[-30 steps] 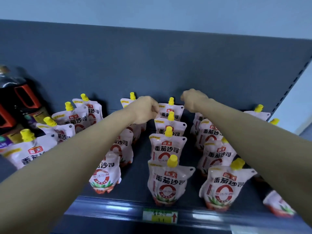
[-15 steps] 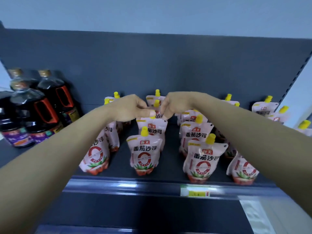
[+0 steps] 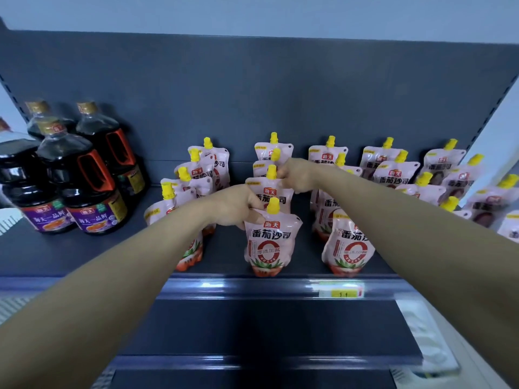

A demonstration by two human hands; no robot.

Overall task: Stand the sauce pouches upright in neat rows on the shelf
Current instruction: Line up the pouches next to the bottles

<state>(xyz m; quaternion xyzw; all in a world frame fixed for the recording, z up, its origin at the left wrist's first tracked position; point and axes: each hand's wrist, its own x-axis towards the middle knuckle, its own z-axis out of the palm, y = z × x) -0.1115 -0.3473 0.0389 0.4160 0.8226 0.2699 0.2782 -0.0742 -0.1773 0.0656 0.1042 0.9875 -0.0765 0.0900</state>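
Pink tomato sauce pouches with yellow caps stand upright in several rows running front to back on the dark grey shelf [image 3: 230, 259]. My left hand [image 3: 234, 206] grips the top left corner of the front pouch [image 3: 269, 242] of the middle row. My right hand [image 3: 297, 175] pinches the top right corner of the second pouch [image 3: 266, 189], just behind it. The left row [image 3: 182, 192] leans a little and my left forearm hides its front pouches. Rows further right [image 3: 348, 248] stand upright, partly behind my right arm.
Three large dark soy sauce bottles [image 3: 81, 178] with red handles stand at the shelf's left. A yellow price tag [image 3: 344, 293] sits on the front rail. A lower shelf [image 3: 266, 332] lies below. The grey back panel rises behind the pouches.
The view has pulled back and shifted so the bottles show fully. My left hand came forward from the row's back to the front pouch; my right hand moved onto the second pouch.
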